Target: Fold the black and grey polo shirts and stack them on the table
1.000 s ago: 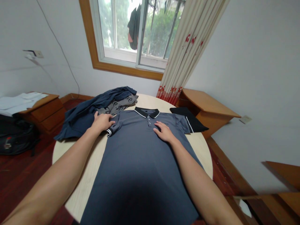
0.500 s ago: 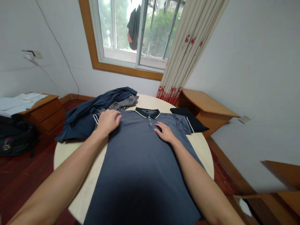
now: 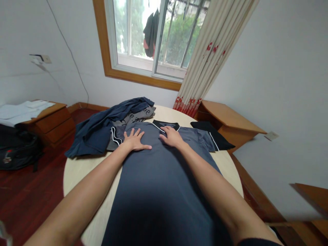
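A dark grey polo shirt (image 3: 156, 171) lies spread front side up, its black, white-edged collar (image 3: 176, 125) toward the window. My left hand (image 3: 135, 140) rests flat with fingers spread on the chest near the left sleeve (image 3: 116, 136). Just below the collar, over the button placket, is my right hand (image 3: 172, 136); its fingers are slightly bent and apart, holding nothing. It hides the buttons. The right sleeve (image 3: 206, 136), with a white stripe at its hem, lies out to the side, partly over a black folded cloth (image 3: 216, 131).
The shirt lies on a round pale table (image 3: 74, 174). Dark blue clothes (image 3: 94, 131) and a grey printed garment (image 3: 137, 116) are heaped at the far left. A wooden desk (image 3: 228, 114) stands beyond the right edge; a black backpack (image 3: 17, 150) sits on the floor at left.
My left hand has moved right from the sleeve onto the chest and spread its fingers. My right hand has shifted up to the collar opening, covering the buttons. The view has moved slightly.
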{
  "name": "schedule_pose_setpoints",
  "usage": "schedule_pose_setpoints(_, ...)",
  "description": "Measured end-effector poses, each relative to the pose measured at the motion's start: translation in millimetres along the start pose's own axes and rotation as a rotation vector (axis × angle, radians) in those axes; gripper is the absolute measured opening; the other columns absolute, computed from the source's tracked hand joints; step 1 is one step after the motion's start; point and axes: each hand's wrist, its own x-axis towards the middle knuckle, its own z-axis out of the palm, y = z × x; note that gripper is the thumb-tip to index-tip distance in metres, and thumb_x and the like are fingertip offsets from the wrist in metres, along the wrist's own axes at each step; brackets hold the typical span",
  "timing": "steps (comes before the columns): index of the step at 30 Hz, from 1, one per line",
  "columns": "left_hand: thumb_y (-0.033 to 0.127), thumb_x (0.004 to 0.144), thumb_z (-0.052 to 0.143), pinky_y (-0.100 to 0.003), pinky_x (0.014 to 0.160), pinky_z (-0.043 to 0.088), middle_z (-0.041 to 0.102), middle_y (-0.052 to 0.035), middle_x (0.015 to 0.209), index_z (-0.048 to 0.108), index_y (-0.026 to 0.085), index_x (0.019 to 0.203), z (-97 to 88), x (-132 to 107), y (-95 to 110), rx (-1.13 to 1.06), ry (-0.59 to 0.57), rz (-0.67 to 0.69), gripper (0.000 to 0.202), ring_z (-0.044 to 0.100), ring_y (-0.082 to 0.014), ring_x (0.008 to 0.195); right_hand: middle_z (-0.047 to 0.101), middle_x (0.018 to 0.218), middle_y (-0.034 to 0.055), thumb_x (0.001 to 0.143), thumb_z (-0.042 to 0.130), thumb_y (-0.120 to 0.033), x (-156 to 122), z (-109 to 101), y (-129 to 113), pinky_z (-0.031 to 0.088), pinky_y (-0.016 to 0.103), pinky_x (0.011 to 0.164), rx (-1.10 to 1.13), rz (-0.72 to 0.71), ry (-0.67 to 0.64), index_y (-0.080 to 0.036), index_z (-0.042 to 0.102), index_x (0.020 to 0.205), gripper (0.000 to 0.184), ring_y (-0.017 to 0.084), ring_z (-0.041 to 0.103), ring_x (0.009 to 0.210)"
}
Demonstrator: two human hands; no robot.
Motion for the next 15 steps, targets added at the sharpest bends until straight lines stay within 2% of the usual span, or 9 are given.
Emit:
schedule_pose_setpoints(2, 0.095, 0.062, 0.043, -0.074, 0.112, 0.0, -0.001, -0.0038, 0.166, 0.015, 0.03, 0.159, 1.9, 2, -1, -0.002, -0.016, -0.002, 0.12, -0.007, -0.045, 0.15, 0.041, 0.155, 0.0115, 0.096, 0.047, -0.048, 13, 12, -12, 0.032, 0.052, 0.114, -0.004, -0.032, -0.095, -0.024, 0.047, 0.146, 0.055, 0.032, 0.036, 0.142)
schedule_pose_setpoints(4, 0.095, 0.061, 0.044, -0.075, 0.111, -0.002, -0.002, -0.0033, 0.166, 0.013, 0.031, 0.159, 4.9, 4, -2, -0.006, -0.016, 0.0, 0.121, -0.008, -0.0452, 0.15, 0.033, 0.16, 0.0111, 0.099, 0.039, -0.052, 23, 26, -17, 0.026, 0.063, 0.114, 0.005, 0.011, -0.157, -0.024, 0.044, 0.148, 0.057, 0.035, 0.027, 0.147)
schedule_pose_setpoints(8, 0.094, 0.065, 0.043, -0.073, 0.113, 0.0, 0.003, -0.0053, 0.166, 0.018, 0.029, 0.159, 9.7, 4, -4, -0.009, 0.043, 0.019, 0.117, -0.003, -0.045, 0.15, 0.022, 0.164, 0.0094, 0.1, 0.029, -0.058, 39, 46, -7, 0.015, 0.071, 0.113, 0.051, 0.118, -0.148, -0.024, 0.034, 0.153, 0.063, 0.035, 0.014, 0.151)
schedule_pose_setpoints(13, 0.08, 0.087, 0.019, -0.064, 0.118, 0.005, 0.024, -0.0093, 0.163, 0.035, 0.024, 0.155, 8.9, -2, -4, 0.0, 0.3, -0.003, 0.089, 0.011, -0.0381, 0.151, 0.022, 0.164, 0.011, 0.099, 0.031, -0.058, 52, 46, 4, 0.014, 0.073, 0.112, 0.064, 0.192, -0.133, -0.024, 0.037, 0.152, 0.063, 0.036, 0.016, 0.15)
schedule_pose_setpoints(15, 0.074, 0.092, 0.015, -0.061, 0.119, 0.006, 0.031, -0.0111, 0.161, 0.04, 0.021, 0.152, 8.3, -2, -6, 0.023, 0.325, -0.021, 0.084, 0.016, -0.0367, 0.151, 0.026, 0.162, 0.0126, 0.099, 0.034, -0.054, 53, 41, 0, 0.017, 0.073, 0.111, 0.037, 0.198, -0.144, -0.023, 0.041, 0.149, 0.059, 0.038, 0.021, 0.149)
